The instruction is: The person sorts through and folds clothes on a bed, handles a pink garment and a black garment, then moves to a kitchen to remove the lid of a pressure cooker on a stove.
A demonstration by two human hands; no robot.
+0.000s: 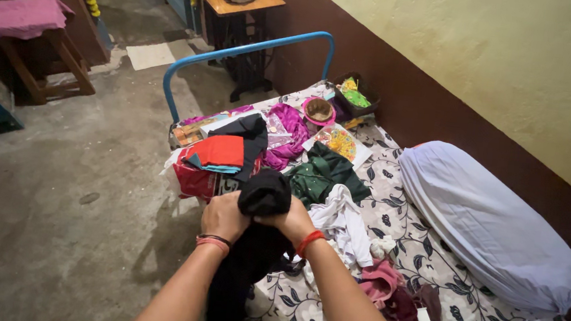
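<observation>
Now, cloth: soft black cloth (264,200), bunched, hanging down.
Hands: left hand (223,215) and right hand (291,220) both squeeze it, held over the bed (423,250).

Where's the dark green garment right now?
In the head view, the dark green garment lies mid-bed, just right of the black cloth, above the white cloth.

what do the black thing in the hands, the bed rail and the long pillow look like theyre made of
Black garment: soft matte cloth, probably knit; it bunches and hangs limp from both hands.
Bed rail: blue-painted metal tube, judging by its smooth bent curve and slight sheen.
Long pillow: stuffed, with a thin pale woven cover that wrinkles finely; the exact fibre is unclear.
</observation>
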